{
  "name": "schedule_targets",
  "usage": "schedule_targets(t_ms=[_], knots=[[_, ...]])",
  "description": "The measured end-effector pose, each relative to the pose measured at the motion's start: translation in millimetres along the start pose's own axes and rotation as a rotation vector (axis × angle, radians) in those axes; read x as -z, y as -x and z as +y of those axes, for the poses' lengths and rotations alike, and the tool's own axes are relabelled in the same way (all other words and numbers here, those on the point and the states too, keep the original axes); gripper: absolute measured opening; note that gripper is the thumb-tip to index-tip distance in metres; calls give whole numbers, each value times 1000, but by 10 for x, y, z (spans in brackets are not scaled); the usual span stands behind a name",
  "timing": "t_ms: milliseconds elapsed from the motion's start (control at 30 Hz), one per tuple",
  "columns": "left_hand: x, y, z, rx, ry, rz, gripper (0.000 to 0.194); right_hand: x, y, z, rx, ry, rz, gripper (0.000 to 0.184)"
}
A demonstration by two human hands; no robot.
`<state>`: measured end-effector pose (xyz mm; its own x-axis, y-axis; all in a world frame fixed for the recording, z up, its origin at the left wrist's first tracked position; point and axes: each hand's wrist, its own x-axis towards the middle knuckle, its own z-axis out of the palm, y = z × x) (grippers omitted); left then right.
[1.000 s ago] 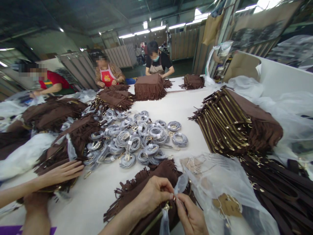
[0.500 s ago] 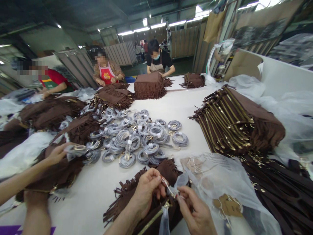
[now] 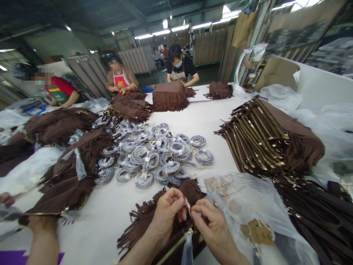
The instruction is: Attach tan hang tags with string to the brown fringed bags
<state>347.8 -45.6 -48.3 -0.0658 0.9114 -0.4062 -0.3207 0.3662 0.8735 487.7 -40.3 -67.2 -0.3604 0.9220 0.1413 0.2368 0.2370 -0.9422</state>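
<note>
My left hand [image 3: 167, 213] and my right hand [image 3: 213, 226] meet over a brown fringed suede bag [image 3: 162, 211] at the near table edge. Both pinch a thin cord or tag string [image 3: 188, 205] between their fingertips. A gold zipper pull [image 3: 189, 232] on the bag hangs just below them. A strip of clear plastic [image 3: 187, 252] hangs down from the zipper. A clear plastic bag [image 3: 248, 209] holding paper tags lies right of my right hand.
Several coiled grey straps [image 3: 154, 156] lie mid-table. Stacks of brown fringed bags [image 3: 264, 136] stand right, far [image 3: 169, 96] and left [image 3: 74, 173]. A co-worker's forearm [image 3: 41, 239] rests at the lower left. Three people work across the white table [image 3: 204, 117].
My hands have drawn closer together on the string above the zipper. The co-worker's hand at the left has pulled back from the fringed bag toward the frame edge.
</note>
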Motion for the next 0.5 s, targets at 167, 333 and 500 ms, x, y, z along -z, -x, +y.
schedule_targets(t_ms=[167, 333, 500], knots=[[15, -18, -13, -14, 10, -9, 21, -1, -8, 48, -43, -92, -68, 23], [13, -25, -3, -16, 17, 5, 22, -18, -35, 79, -65, -128, -104, 22], [18, -17, -5, -21, 26, 2, 22, -59, -48, 62, -80, -85, -37, 21]])
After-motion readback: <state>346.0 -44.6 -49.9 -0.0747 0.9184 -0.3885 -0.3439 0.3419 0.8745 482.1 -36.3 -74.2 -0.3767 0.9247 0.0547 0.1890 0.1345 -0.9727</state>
